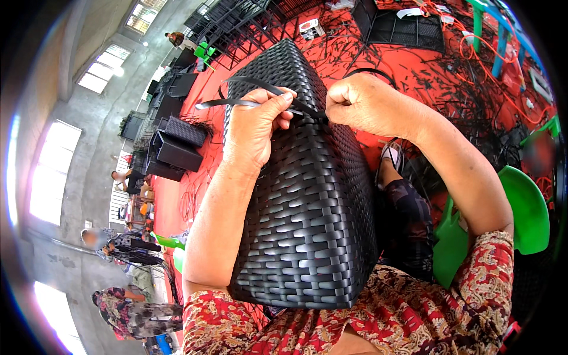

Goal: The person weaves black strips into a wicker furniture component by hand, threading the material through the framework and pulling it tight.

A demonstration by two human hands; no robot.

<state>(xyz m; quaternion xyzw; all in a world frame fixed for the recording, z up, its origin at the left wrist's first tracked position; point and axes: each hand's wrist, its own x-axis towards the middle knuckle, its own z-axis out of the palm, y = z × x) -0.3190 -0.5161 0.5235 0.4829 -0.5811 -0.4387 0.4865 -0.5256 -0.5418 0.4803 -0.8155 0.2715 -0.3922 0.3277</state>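
A large black woven wicker box [290,225] lies lengthwise before me, its corner edge running away from me. My left hand [254,121] is over its upper left side, thumb and fingers pinched on a flat black plastic strip [307,109]. Loose lengths of strip curl out to the left of those fingers. At the box's edge my right hand [367,105] is closed in a fist, with the strip running into its fingers. A black loop arches behind this fist. What lies inside the right fingers is mostly hidden.
Black strip scraps lie over the red floor covering [337,65]. A green plastic chair [523,210] is at my right. Further off are dark woven pieces [177,142], black frames [236,35], a small carton [310,28] and orange cord [473,44]. Several people are at the left.
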